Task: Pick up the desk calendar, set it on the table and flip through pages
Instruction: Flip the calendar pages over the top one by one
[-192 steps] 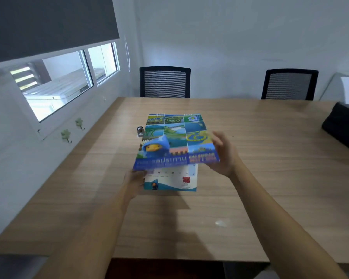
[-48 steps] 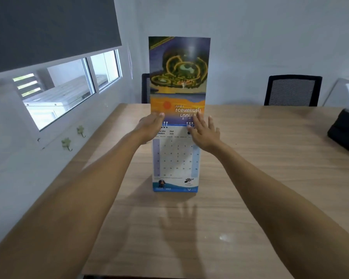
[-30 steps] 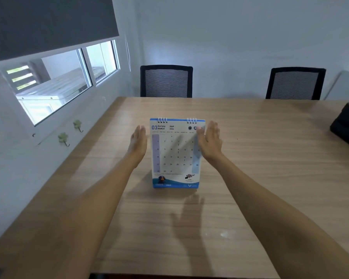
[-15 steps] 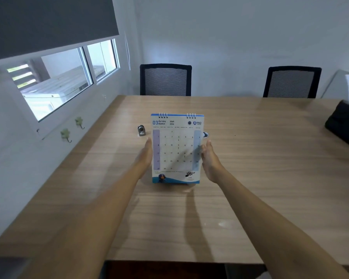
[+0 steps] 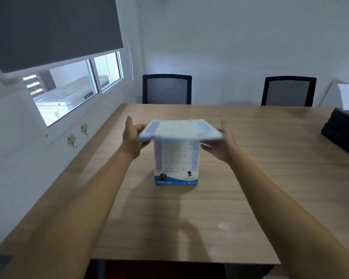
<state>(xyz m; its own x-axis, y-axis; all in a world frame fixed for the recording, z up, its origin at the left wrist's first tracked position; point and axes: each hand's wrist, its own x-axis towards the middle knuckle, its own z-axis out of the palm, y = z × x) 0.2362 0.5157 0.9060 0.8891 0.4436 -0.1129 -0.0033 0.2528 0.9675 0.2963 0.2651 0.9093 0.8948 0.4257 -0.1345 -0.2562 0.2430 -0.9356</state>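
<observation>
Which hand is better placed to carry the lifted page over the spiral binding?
Neither clearly. The left hand and right hand each hold a side edge of the raised, blurred white-and-blue calendar page; the standing desk calendar rests on the wooden table.

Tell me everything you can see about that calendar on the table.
The calendar stands upright on the wooden table, its base on the surface. It looks like white paper with a date grid and a blue band along the bottom. One page is lifted near level, blurred, held at its side edges by the left hand and right hand.
</observation>
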